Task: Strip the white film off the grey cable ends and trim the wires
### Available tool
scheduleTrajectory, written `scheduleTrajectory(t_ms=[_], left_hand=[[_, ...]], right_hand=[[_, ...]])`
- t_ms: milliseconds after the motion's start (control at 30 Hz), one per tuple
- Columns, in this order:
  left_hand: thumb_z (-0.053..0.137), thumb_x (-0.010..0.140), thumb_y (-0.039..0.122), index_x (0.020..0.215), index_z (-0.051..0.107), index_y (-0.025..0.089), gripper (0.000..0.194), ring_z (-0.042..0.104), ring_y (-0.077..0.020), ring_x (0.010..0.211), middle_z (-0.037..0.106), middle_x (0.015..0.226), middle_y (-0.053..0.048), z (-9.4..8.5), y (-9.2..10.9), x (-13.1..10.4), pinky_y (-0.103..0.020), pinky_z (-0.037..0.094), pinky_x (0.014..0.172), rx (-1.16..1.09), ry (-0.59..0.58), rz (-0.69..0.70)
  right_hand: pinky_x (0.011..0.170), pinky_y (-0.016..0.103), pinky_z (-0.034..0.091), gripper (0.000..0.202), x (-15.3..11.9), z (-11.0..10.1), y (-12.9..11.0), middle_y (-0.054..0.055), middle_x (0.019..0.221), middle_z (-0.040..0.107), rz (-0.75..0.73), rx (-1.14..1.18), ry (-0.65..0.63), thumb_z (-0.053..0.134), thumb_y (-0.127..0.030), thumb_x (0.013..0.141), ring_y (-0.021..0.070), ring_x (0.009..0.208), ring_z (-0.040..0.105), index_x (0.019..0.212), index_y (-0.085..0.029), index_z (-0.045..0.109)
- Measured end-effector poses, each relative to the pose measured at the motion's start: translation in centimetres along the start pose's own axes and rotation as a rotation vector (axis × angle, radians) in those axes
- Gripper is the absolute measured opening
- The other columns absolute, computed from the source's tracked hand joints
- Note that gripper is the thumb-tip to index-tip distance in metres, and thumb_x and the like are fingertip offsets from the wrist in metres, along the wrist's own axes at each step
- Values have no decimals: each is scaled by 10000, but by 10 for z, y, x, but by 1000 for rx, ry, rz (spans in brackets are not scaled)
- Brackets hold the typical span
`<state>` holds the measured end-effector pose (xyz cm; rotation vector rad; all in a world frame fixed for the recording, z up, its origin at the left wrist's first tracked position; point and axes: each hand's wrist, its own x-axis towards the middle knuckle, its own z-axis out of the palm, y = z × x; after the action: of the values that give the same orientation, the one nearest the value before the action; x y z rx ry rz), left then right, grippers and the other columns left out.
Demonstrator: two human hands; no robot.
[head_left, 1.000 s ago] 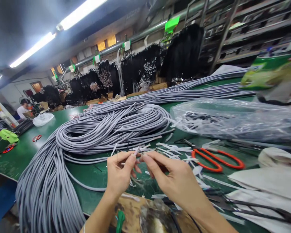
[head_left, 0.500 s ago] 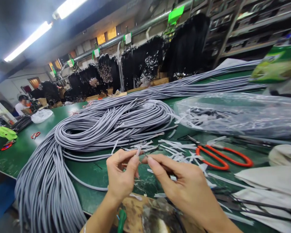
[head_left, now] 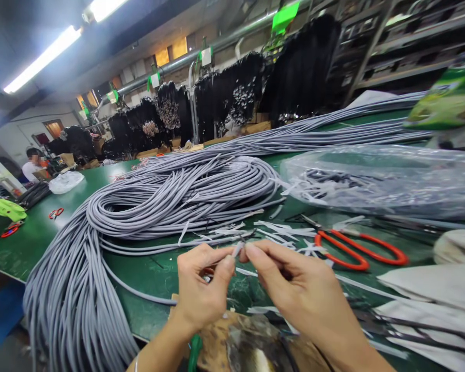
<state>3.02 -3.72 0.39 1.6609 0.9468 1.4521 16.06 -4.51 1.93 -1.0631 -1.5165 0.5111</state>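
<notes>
My left hand (head_left: 203, 284) is closed, thumb and forefinger pinching a small light-grey tube-like piece (head_left: 237, 250) that points up and right. A single grey cable (head_left: 147, 297) runs in behind that hand; whether it joins the pinched piece is hidden. Right against the piece's tip, my right hand (head_left: 298, 281) is pinched shut, and what lies between its fingertips is too small to make out. Beyond the fingers lie loose white strips (head_left: 275, 231). To the right are scissors with red handles (head_left: 346, 250).
A large coiled bundle of grey cables (head_left: 139, 201) covers the green table (head_left: 151, 274) and hangs over its left edge. A clear plastic bag (head_left: 383, 181) lies at the right, near white cloth gloves (head_left: 442, 281) and dark tools (head_left: 422, 330). A person (head_left: 33, 164) is far left.
Both hands have shifted slightly right and closer together. The light-grey piece, upright and apart from the right fingertips before, now leans right and meets them.
</notes>
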Motion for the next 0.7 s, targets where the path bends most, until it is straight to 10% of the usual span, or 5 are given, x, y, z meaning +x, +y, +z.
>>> scheduleTrajectory(t_ms=[700], left_hand=[[524, 867, 386, 946, 760, 137, 352, 337, -81, 424, 475, 530, 3, -3, 2, 1, -229, 294, 428, 29, -49, 28]], right_hand=[[314, 215, 233, 351, -3, 4, 0, -52, 419, 359, 47, 81, -65, 472, -417, 841, 77, 352, 292, 571, -202, 536]])
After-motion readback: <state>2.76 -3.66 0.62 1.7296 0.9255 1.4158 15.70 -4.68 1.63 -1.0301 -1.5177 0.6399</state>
